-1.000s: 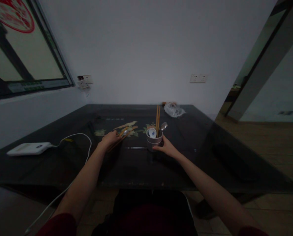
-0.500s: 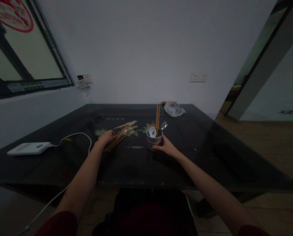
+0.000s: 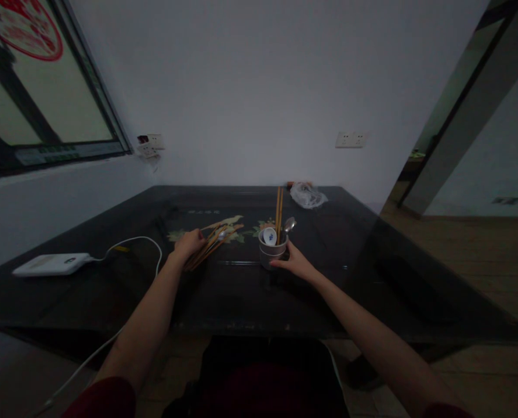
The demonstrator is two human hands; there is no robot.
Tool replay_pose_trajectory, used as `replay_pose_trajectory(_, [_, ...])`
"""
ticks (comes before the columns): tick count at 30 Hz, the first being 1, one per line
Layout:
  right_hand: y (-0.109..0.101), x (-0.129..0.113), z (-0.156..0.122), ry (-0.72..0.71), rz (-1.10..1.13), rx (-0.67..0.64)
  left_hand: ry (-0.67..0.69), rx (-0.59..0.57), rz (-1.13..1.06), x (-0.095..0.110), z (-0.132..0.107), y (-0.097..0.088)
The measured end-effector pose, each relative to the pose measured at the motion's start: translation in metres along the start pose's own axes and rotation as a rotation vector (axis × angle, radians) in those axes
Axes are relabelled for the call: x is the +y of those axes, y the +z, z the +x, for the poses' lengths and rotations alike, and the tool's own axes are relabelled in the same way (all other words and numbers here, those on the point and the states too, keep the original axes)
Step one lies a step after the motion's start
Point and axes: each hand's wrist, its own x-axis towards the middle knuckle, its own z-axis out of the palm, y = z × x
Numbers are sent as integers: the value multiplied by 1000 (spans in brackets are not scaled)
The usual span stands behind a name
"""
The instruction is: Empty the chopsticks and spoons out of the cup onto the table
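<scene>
Left hand (image 3: 189,242): over the near end of the loose chopsticks (image 3: 207,251), fingers bent and close together, touching them; cannot tell whether any are gripped, fingertips partly hidden
Right hand (image 3: 300,264): grasping the cup (image 3: 271,259) from its right side, thumb across the front, other fingers up by the rim, spread only as wide as the cup wall needs
Cup: one, upright on the dark table (image 3: 328,310), in front of the person, right of the loose chopsticks and apart from them
In cup: two chopsticks (image 3: 279,212) standing near upright; one metal spoon (image 3: 289,224), bowl up, leaning right; one white spoon (image 3: 270,235) with a blue mark, at the left
Loose bundle: several chopsticks lying aslant, exact count hidden by the hand; one silvery spoon bowl (image 3: 221,235) among them
Far edge: one clear plastic bag (image 3: 307,196), crumpled
Left side: one white power bank (image 3: 52,264), one white cable (image 3: 130,238) attached
</scene>
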Motion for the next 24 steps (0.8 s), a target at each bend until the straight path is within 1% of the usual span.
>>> replay_pose_trajectory(3, [1,-3,-1,2,2,-1,66,71,-41,7,-3,-3])
replay_pose_trajectory(5, [1,-4,-2,6,5,-1,154,109,-95,13,-4,-5])
replay_pose_trajectory(7, [1,-3,-2,7,-1,7,262,123,-170,21,-6,-7])
replay_pose_trajectory(10, [2,0,-1,-5,-14,26,403,108,-325,39,-14,-11])
replay_pose_trajectory(13, [2,2,0,-20,-22,32,480,70,-477,63,-30,-16])
replay_pose_trajectory(16, [2,2,0,-27,-20,22,577,22,-576,84,-44,-19])
replay_pose_trajectory(19, [4,-1,-1,-38,-8,21,678,9,-640,100,-52,-19])
replay_pose_trajectory(21, [5,-1,-2,-44,13,22,715,4,-702,109,-55,-16])
replay_pose_trajectory(24, [6,-1,-1,-56,47,13,707,-49,-833,120,-58,-5])
